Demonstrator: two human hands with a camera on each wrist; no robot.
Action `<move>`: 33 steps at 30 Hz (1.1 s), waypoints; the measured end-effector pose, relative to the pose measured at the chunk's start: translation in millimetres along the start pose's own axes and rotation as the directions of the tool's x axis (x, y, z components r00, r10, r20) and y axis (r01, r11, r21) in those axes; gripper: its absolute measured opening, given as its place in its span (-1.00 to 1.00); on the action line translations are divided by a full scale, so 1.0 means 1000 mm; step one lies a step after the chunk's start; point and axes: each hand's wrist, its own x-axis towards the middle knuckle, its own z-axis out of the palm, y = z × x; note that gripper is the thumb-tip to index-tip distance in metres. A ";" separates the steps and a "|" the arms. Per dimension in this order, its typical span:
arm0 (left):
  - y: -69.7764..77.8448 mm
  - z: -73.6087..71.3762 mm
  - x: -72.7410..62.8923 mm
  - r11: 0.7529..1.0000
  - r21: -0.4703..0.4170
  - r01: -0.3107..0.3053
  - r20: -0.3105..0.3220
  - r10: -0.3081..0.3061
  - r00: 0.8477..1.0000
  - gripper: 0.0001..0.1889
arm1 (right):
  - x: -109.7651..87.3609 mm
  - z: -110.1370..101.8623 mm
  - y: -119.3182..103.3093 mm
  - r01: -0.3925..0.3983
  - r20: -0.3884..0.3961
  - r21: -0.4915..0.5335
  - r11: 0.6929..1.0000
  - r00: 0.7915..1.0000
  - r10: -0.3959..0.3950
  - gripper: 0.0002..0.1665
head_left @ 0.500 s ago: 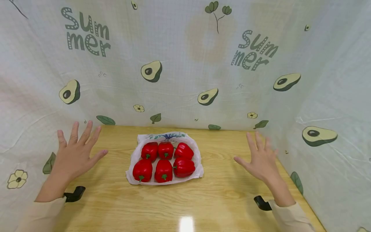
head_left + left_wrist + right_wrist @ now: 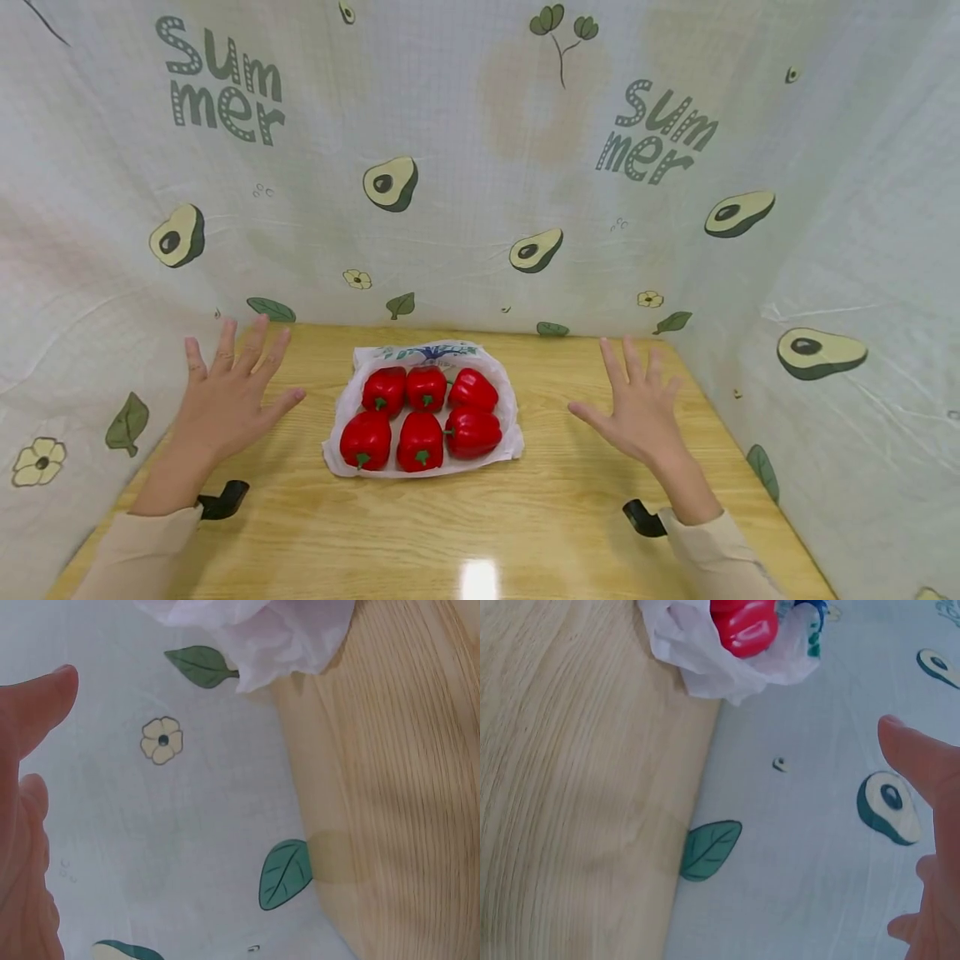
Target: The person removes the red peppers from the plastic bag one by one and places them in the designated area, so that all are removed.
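Several glossy red bell peppers [image 2: 421,442] with green stems sit in two rows inside a white paper-lined bag or tray [image 2: 512,417], its back edge printed in blue and green. My left hand [image 2: 225,408] is spread to the left of it, apart from it, with nothing held. On the other side my right hand [image 2: 641,408] is likewise spread, fingers pointing away, also apart from the peppers. In the right wrist view part of a red pepper [image 2: 746,630] shows above the crumpled white rim. Only the white rim [image 2: 292,645] appears in the left wrist view.
A light wooden table [image 2: 360,542] lies under everything. White cloth [image 2: 465,108] printed with avocados, leaves and "summer" hangs behind it and along both sides. A black wrist mount [image 2: 225,500] is on the left wrist, another black mount [image 2: 643,518] on the right.
Both hands have moved inward toward the peppers, the left one rightward and the right one leftward. The peppers and their white holder have stayed in place.
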 end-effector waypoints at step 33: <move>0.046 0.046 0.015 0.934 -0.356 0.039 0.058 -0.020 0.998 0.00 | 0.016 0.046 -0.100 0.089 0.033 0.221 0.971 0.995 -0.098 0.23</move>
